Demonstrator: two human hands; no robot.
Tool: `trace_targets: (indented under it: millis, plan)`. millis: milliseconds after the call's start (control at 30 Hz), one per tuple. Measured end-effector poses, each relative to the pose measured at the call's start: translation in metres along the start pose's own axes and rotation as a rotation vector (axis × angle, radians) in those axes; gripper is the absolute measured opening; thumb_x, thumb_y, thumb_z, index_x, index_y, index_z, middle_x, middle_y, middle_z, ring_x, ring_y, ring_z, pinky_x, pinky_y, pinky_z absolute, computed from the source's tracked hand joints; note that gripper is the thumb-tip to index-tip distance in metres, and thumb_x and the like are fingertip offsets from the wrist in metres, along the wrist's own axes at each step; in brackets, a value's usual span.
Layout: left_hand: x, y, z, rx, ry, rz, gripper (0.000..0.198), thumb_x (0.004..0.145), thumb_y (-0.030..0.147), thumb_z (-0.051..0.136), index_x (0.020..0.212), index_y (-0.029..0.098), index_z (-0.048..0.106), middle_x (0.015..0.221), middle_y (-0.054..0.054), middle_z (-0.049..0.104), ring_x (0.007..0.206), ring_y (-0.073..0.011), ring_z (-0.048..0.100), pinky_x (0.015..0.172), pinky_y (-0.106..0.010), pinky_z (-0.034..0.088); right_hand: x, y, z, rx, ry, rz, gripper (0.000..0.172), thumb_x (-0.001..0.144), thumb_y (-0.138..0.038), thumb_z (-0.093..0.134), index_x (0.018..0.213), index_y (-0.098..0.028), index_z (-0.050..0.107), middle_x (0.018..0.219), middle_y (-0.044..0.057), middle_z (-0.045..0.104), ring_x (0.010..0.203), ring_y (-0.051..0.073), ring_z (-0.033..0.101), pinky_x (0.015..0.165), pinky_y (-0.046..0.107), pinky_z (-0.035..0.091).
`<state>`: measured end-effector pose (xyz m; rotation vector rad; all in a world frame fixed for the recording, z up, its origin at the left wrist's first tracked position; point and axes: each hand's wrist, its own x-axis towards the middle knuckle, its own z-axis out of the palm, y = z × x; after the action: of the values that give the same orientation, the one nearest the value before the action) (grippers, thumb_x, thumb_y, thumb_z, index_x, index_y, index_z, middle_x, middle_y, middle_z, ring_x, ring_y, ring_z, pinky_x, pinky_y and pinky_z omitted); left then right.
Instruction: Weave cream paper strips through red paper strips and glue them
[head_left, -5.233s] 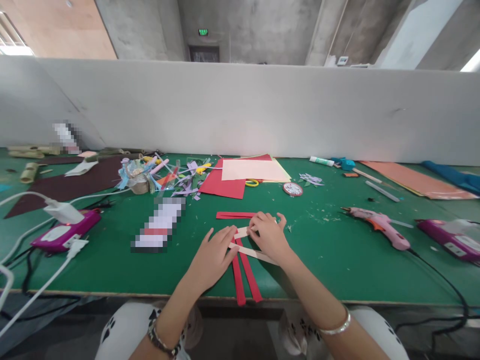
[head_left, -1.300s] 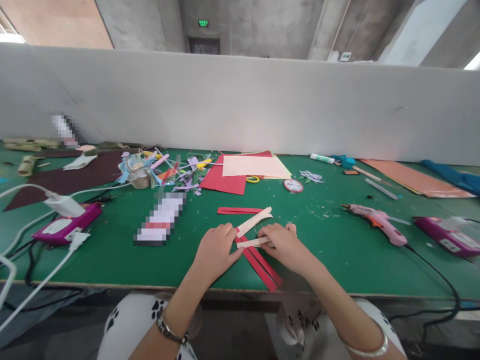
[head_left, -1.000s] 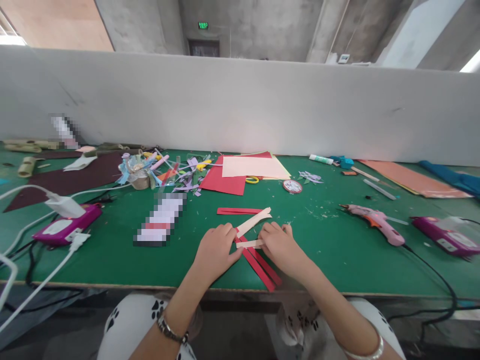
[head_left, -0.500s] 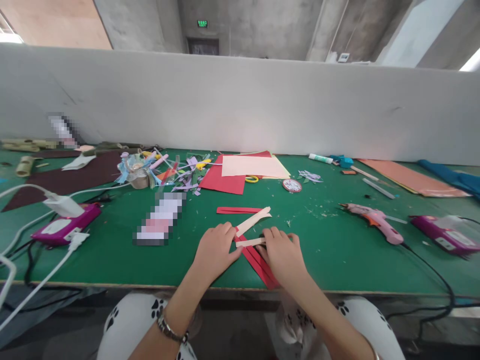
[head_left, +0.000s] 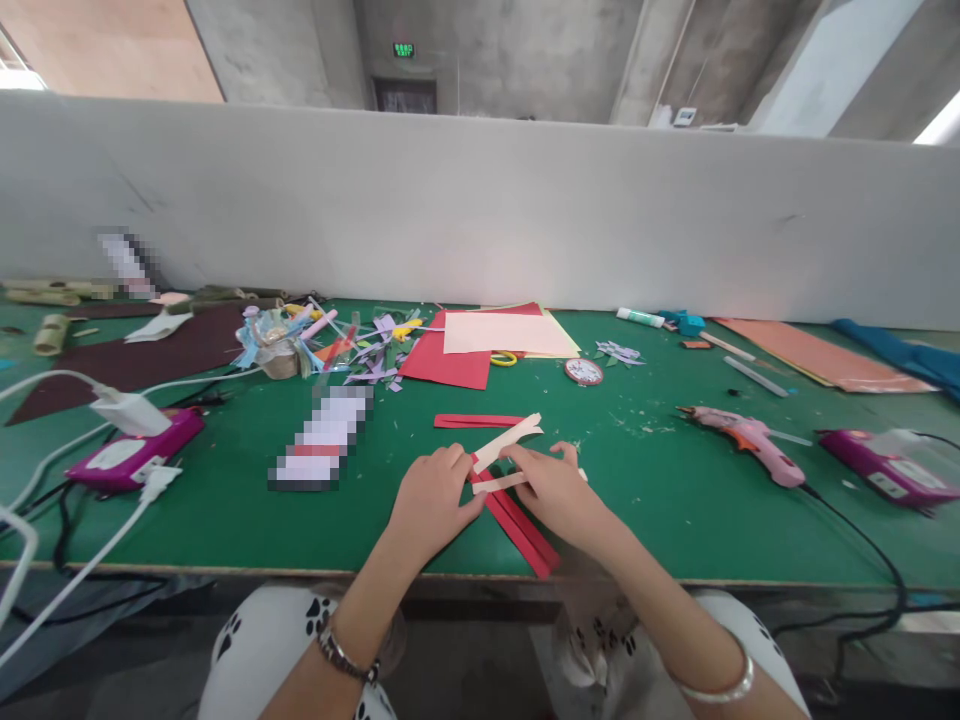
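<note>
Two red paper strips lie side by side on the green table, running toward its front edge. Two cream paper strips cross their far ends. My left hand lies with curled fingers pressed down on the left end of the crossing. My right hand rests on the right side, fingers pinched on the lower cream strip. A separate red strip lies just beyond.
A pink glue gun lies to the right, a purple device beyond it. Red and cream sheets, yellow scissors, paper scraps and a glue stick sit at the back. A purple charger with white cables is left.
The red strips have swung from pointing straight at me to slanting right. A cream strip now angles up over them. My right hand shifted slightly along the lower cream strip.
</note>
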<state>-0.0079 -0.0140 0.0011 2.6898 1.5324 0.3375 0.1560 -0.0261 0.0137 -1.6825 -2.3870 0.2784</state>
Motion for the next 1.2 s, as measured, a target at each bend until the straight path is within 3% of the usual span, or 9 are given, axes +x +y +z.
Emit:
trace_targets:
  millis: [133, 200, 300, 467, 667, 933, 1200]
  plan:
    - [0.000, 0.002, 0.001, -0.001, 0.016, -0.009, 0.014, 0.077, 0.031, 0.052, 0.076, 0.018, 0.053, 0.077, -0.002, 0.054, 0.072, -0.0183, 0.054, 0.061, -0.029, 0.040, 0.007, 0.006, -0.017, 0.206, -0.261, -0.061, 0.029, 0.075, -0.018, 0.049, 0.104, -0.021, 0.049, 0.063, -0.004, 0.060, 0.062, 0.014, 0.053, 0.075, 0.033, 0.028]
    - [0.000, 0.003, 0.001, -0.002, 0.023, -0.023, 0.019, 0.077, 0.036, 0.053, 0.077, 0.017, 0.053, 0.076, -0.002, 0.054, 0.071, -0.0187, 0.054, 0.060, -0.029, 0.040, 0.012, 0.004, -0.024, 0.251, -0.297, -0.017, 0.026, 0.077, -0.027, 0.050, 0.103, -0.021, 0.051, 0.058, -0.006, 0.055, 0.058, 0.013, 0.049, 0.071, 0.031, 0.030]
    - [-0.001, 0.004, 0.000, -0.019, 0.046, -0.035, 0.019, 0.076, 0.037, 0.053, 0.076, 0.017, 0.053, 0.074, -0.002, 0.053, 0.069, -0.0180, 0.053, 0.059, -0.028, 0.039, 0.017, 0.001, -0.028, 0.228, -0.237, 0.062, 0.016, 0.080, -0.025, 0.046, 0.091, -0.020, 0.056, 0.057, -0.005, 0.051, 0.056, 0.012, 0.046, 0.067, 0.028, 0.030]
    - [-0.001, 0.006, 0.004, -0.042, 0.074, -0.061, 0.021, 0.081, 0.036, 0.047, 0.080, 0.017, 0.056, 0.075, -0.002, 0.053, 0.072, -0.0187, 0.053, 0.062, -0.029, 0.040, 0.017, 0.001, -0.024, 0.192, -0.259, -0.060, 0.021, 0.081, -0.015, 0.042, 0.097, -0.020, 0.053, 0.064, -0.003, 0.058, 0.064, 0.013, 0.051, 0.079, 0.036, 0.028]
    - [0.001, 0.013, 0.012, 0.027, 0.045, -0.148, 0.046, 0.078, 0.041, 0.054, 0.113, 0.011, 0.050, 0.088, -0.008, 0.055, 0.086, -0.0240, 0.053, 0.068, -0.032, 0.043, 0.019, 0.001, -0.016, 0.089, -0.131, -0.127, 0.022, 0.080, -0.008, 0.038, 0.087, -0.019, 0.055, 0.090, 0.006, 0.066, 0.087, 0.019, 0.057, 0.089, 0.046, 0.017]
    - [0.001, 0.014, 0.009, -0.021, 0.015, -0.175, 0.031, 0.078, 0.038, 0.054, 0.099, 0.015, 0.059, 0.085, -0.006, 0.052, 0.084, -0.0228, 0.052, 0.069, -0.032, 0.043, 0.031, 0.003, -0.007, 0.091, -0.074, -0.249, 0.018, 0.081, -0.010, 0.042, 0.076, -0.017, 0.057, 0.087, 0.005, 0.067, 0.083, 0.018, 0.057, 0.084, 0.040, 0.022]
    - [0.000, 0.012, 0.009, -0.018, 0.033, -0.135, 0.032, 0.083, 0.037, 0.045, 0.101, 0.014, 0.059, 0.082, -0.007, 0.051, 0.080, -0.0231, 0.051, 0.065, -0.032, 0.042, 0.039, 0.011, 0.002, 0.167, -0.093, -0.295, 0.011, 0.082, -0.014, 0.046, 0.080, -0.016, 0.057, 0.083, 0.004, 0.067, 0.078, 0.015, 0.057, 0.074, 0.032, 0.029]
